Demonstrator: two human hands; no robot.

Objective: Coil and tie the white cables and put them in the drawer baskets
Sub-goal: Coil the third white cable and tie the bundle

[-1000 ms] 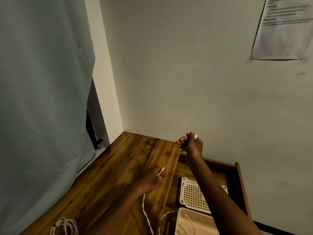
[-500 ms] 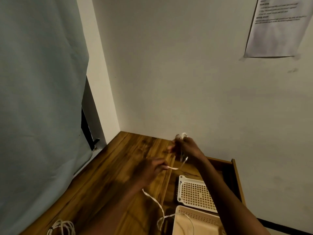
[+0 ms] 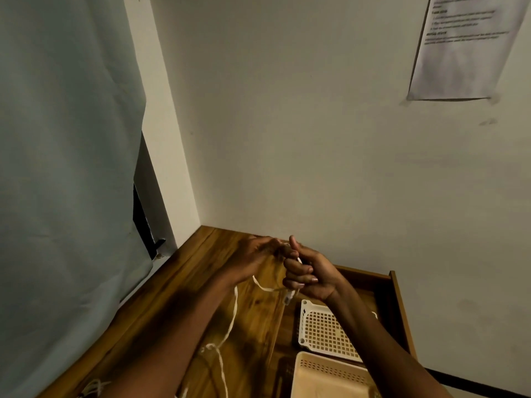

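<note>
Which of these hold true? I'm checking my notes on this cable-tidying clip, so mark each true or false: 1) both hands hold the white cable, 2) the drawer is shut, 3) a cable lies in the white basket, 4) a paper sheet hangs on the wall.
1) True: the left hand and right hand both grip the white cable.
2) False: the drawer stands open.
3) False: no cable shows in the white basket.
4) True: the paper sheet hangs upper right.
</note>
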